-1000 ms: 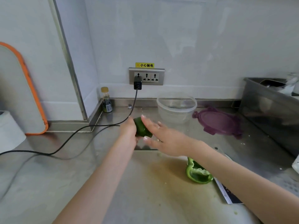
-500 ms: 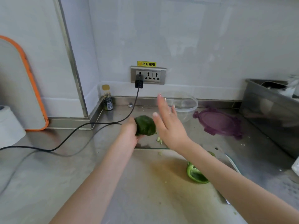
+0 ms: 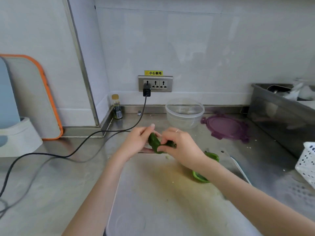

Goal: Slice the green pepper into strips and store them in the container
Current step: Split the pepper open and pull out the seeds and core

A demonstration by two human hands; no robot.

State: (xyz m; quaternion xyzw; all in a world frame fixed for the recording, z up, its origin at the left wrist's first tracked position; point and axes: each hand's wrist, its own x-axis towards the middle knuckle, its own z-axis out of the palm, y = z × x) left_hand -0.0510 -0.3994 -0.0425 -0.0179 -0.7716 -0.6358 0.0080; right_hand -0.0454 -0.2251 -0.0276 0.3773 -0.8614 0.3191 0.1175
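Note:
Both hands hold one green pepper piece point(image 3: 154, 141) above the far edge of the pale cutting board point(image 3: 158, 193). My left hand point(image 3: 136, 142) cups it from the left, and my right hand point(image 3: 180, 147) pinches its right end with curled fingers. A second green pepper piece point(image 3: 200, 177) lies on the board, partly hidden under my right forearm. The clear round container point(image 3: 185, 113) stands open near the back wall, with its purple lid point(image 3: 226, 126) lying flat to its right. A knife blade edge point(image 3: 242, 171) shows at the board's right side.
A black cable point(image 3: 81, 145) runs from the wall socket point(image 3: 155, 83) across the steel counter on the left. A small bottle point(image 3: 116, 107) stands in the corner. An orange-rimmed board point(image 3: 37, 99) leans at the left wall. A steel tub point(image 3: 281, 116) and a white basket point(image 3: 306, 162) stand at right.
My right hand, raised with straight fingers half a second ago, has come down and now pinches the pepper piece that my left hand keeps holding.

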